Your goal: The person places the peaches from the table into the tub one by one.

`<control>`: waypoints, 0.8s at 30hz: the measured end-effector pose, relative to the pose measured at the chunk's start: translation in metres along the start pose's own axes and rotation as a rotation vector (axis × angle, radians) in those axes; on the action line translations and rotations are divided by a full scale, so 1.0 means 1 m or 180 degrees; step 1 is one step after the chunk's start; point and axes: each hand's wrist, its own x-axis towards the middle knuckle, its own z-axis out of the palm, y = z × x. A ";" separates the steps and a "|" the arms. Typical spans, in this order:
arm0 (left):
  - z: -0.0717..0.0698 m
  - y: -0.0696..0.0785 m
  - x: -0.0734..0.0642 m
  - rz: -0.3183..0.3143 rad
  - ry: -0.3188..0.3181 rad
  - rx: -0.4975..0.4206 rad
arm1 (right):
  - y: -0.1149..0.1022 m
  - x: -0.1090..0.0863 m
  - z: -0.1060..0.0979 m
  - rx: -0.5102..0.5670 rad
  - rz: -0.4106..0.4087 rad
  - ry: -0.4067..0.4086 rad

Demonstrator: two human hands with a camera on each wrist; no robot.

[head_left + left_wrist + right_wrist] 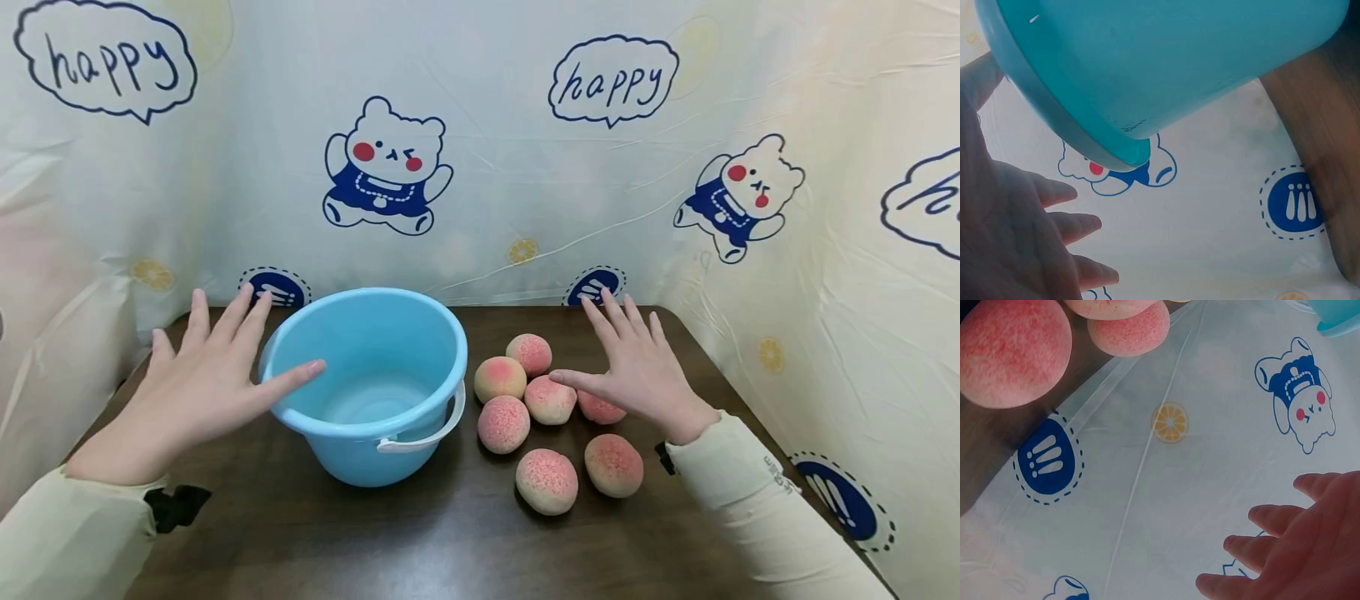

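Observation:
A light blue bucket (375, 454) with a white handle (423, 442) stands upright on the brown table, with nothing inside it. My left hand (206, 379) is spread beside its left rim, thumb overlapping the rim in the head view. In the left wrist view the bucket (1197, 62) fills the top, above the fingers (1075, 228). Several pink-and-cream peaches (503, 424) lie grouped to the right of the bucket. Over the rightmost of them hovers my right hand (637, 371), fingers spread and holding nothing; it partly hides one peach (600, 407).
The dark wooden table (360, 550) ends at a printed curtain (487, 167) behind and at both sides. Two peaches, one (547, 482) and another (613, 465), lie nearer the front than the others. Dark straps (177, 508) sit at the wrists.

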 end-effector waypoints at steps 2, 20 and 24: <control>-0.001 0.000 0.001 -0.0006 -0.0002 -0.0075 | 0.001 0.000 -0.002 -0.0008 -0.0005 -0.0009; 0.011 -0.016 0.012 -0.0181 -0.0444 -0.0922 | 0.018 -0.019 0.009 0.0013 -0.0017 -0.0116; 0.018 -0.017 0.014 -0.0222 -0.0384 -0.1231 | 0.021 -0.023 0.017 0.0130 0.0005 -0.0124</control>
